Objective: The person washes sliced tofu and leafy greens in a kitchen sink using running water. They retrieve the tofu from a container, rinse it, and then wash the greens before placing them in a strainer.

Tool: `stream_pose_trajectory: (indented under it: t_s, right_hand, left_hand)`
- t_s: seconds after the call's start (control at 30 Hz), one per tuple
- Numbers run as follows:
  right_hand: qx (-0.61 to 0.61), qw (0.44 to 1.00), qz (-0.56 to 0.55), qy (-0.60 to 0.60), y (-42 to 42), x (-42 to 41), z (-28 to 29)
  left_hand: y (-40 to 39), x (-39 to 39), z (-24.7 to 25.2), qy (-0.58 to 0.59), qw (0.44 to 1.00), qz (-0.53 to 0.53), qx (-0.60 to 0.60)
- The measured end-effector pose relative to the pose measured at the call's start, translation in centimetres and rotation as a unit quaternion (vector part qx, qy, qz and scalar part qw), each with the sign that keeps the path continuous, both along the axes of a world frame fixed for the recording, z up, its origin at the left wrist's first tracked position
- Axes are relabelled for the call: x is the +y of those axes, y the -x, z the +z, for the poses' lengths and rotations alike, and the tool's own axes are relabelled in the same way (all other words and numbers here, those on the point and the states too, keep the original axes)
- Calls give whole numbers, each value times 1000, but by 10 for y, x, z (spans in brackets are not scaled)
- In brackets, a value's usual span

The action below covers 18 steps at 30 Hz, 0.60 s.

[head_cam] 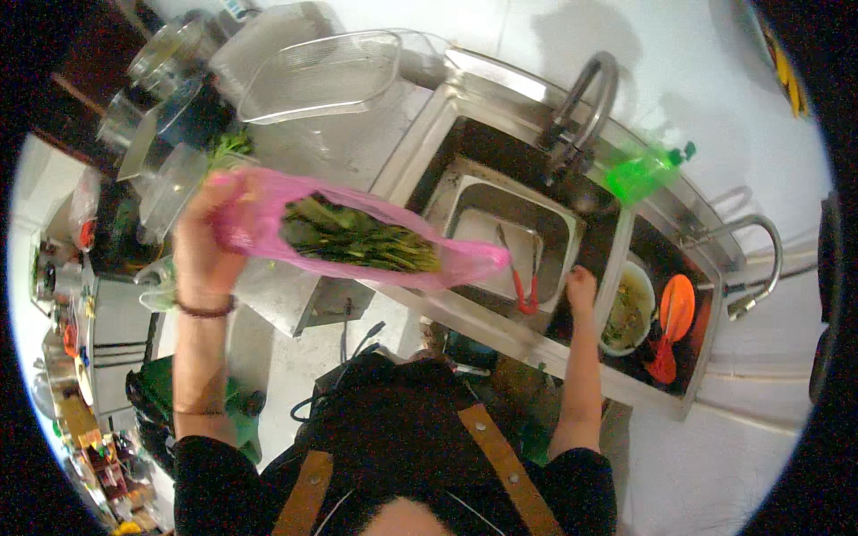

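Note:
My left hand [221, 221] grips one end of a pink plastic bag [462, 258] that stretches out to the right over the counter and the sink's edge. Long green leafy vegetables [355, 234] show inside it. My right hand [580, 288], slightly blurred, has its fingers curled over the right side of the left sink basin; whether it holds anything is not clear. Close by on its left, a rectangular steel pan [469, 191] sits in the basin, with red-handled tongs [526, 295] lying in it.
A curved faucet [600, 87] rises behind the left basin, and a second faucet [771, 234] is at the right. A green liquid bottle [643, 175] stands between them. The right basin holds a bowl [630, 308] and an orange utensil [677, 307]. A wire mesh basket [322, 77] is on the counter.

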State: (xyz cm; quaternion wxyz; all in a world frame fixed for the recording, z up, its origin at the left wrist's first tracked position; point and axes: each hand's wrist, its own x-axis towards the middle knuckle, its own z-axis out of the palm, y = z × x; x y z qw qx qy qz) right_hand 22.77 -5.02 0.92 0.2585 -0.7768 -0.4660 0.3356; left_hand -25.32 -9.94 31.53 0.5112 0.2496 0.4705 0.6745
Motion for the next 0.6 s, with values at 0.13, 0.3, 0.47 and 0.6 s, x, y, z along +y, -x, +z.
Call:
stream_pose_trajectory:
  t_s: [0.13,0.3,0.47,0.6]
  right_hand:
    - [98,939,64,-324,59,12,103]
    - [197,804,462,-318,207,-15,218]
    - [-24,824,518,-228,292,3,144]
    - [-269,796,528,-124,300,32,137]
  left_hand:
    - [-10,-2,-20,-57,997,-44,36]
    - [-24,0,-24,-114,983,-115,92]
    - [-39,7,-24,-153,967,-191,74]
    - [-30,-3,-25,-107,967,-219,72]
